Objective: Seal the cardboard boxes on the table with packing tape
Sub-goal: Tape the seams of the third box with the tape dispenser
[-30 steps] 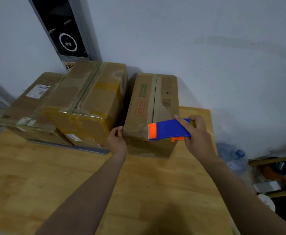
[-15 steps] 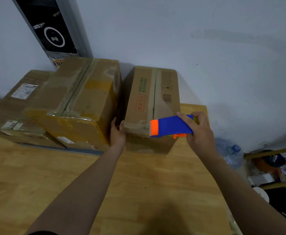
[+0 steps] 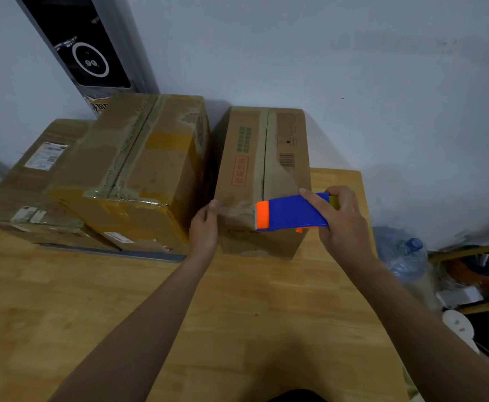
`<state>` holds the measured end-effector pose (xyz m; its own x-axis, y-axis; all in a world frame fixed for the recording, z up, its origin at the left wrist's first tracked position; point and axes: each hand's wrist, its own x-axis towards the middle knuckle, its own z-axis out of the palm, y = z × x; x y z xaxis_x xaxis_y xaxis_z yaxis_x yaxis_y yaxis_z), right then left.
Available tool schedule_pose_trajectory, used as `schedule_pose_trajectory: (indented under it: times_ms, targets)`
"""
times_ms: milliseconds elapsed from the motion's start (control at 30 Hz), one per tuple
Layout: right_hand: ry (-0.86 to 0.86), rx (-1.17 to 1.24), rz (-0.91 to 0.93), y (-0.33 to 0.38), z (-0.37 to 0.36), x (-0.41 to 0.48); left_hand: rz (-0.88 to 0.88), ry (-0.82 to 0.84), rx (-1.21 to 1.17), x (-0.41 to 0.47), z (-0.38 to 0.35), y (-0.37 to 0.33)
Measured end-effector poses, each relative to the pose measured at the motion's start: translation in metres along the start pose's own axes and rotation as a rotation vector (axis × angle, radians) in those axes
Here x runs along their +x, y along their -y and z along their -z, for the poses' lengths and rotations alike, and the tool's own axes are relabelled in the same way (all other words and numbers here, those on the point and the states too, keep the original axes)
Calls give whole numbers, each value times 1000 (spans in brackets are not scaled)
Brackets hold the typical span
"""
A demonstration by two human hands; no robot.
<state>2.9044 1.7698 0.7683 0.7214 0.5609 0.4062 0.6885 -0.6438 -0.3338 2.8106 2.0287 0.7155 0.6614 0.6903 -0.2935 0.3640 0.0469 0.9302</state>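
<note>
Head view: right hand closed round blue tape dispenser, orange nose left of grip, touching near top edge of narrow box at its seam. Left hand gripping box's near-left corner. Probably anchoring tape's start; next, drawing dispenser away along seam, pressed flat.

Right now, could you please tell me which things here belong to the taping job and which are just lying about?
In the job: narrow box, gripped by left hand; tape dispenser in right hand; large box; flat box.
Lying about: water bottle; dark display panel.
</note>
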Motion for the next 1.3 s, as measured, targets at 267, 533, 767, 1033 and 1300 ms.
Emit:
schedule_pose_trajectory:
  times_ms: [267,533,767,1033,1300]
  targets:
    - [-7,-1,-12,3,-2,-2,-43,-18,10,-10,-28,-3]
    - [-1,-5,-19,5,-1,-5,52,30,-254,-6,-11,14]
    - [7,7,-35,5,-1,-4,30,66,-217,-6,-6,13]
    - [4,-12,-18,2,-4,-6,-213,48,568,2,-6,0]
    - [32,-28,-14,3,-4,-8,-286,101,668,11,-11,-14]
